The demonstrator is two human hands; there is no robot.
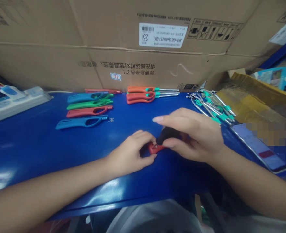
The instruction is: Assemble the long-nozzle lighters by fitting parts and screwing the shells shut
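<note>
Fingers of the left hand (129, 152) are clamped around the red piece (158, 149), which lies on the blue table (84, 149) and is probably light, stiff, slick plastic, best pinched by its side edges, while the right hand (200, 137) grips a black tool (168, 134) over it.

Cardboard (60, 68), printed with inverted characters and bearing a white label (163, 35), spans the upper frame. A glossy blue table (36, 147) fills the middle; pale light reflects at lower left and lower centre. Upper right: a blue beam (282, 55). Right edge: a taped carton (252, 97). Left edge: a power strip (23, 103).
</note>
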